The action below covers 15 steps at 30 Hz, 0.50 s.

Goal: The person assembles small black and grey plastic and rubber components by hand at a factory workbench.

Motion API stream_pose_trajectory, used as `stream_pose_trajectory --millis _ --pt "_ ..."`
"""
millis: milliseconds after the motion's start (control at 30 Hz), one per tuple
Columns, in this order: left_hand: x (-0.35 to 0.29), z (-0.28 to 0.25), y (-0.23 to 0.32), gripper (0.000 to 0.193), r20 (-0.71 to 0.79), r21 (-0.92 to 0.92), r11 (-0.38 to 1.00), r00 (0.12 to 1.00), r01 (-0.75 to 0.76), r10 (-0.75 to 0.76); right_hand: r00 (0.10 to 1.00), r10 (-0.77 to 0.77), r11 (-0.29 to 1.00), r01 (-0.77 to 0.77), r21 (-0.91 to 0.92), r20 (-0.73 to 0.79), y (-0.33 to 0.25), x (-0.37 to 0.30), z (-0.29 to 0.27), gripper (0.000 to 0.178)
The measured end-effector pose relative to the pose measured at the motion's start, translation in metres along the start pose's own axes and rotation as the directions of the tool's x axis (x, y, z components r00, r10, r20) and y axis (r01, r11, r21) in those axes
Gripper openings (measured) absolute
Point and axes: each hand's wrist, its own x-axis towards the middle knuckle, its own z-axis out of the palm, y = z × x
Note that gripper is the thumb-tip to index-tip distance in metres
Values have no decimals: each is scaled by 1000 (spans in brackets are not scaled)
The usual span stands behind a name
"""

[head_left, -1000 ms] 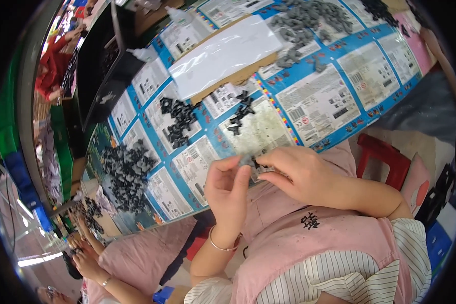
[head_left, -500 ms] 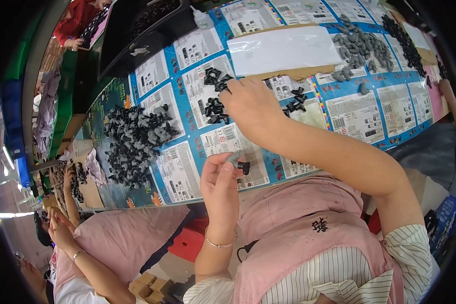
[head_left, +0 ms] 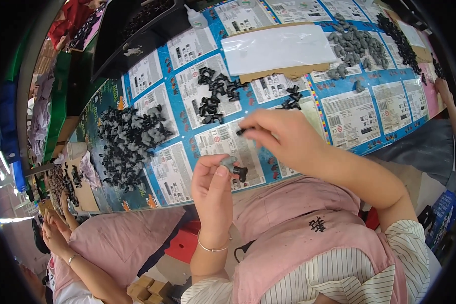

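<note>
My left hand (head_left: pixel 214 185) pinches a small grey moulded plastic part (head_left: pixel 229 161) between thumb and fingers, near the table's front edge. A black piece (head_left: pixel 241 174) sits against its right end and points towards me. Just up and to the right, my right hand (head_left: pixel 286 134) holds a small black plastic piece (head_left: pixel 240 132) at its fingertips, apart from the grey part. Beyond my hands lies a loose group of black pieces (head_left: pixel 218 96), with a smaller black cluster (head_left: pixel 292 99) to the right. On the left is a heap of grey-and-black figures (head_left: pixel 131 144).
Printed sheets cover the table (head_left: pixel 347 121). A white sheet on cardboard (head_left: pixel 278 50) lies at the back, with grey parts (head_left: pixel 358 45) to its right. A black bin (head_left: pixel 111 66) and a white squeeze bottle (head_left: pixel 196 19) stand far left. A co-worker's hands (head_left: pixel 58 233) are at left.
My right hand has drawn back from the black pieces towards my left hand, with one black piece at its fingertips. My left hand still holds the grey part, now slightly lower.
</note>
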Motion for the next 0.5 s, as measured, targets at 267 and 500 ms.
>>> stream_pose_trajectory --millis 267,500 --pt "-5 28 -3 19 154 298 949 987 -98 53 983 186 950 -178 257 -5 -15 -52 -31 19" --pt "-11 41 -6 20 176 541 802 967 -253 186 992 15 999 -8 53 -127 -15 -70 -31 20"
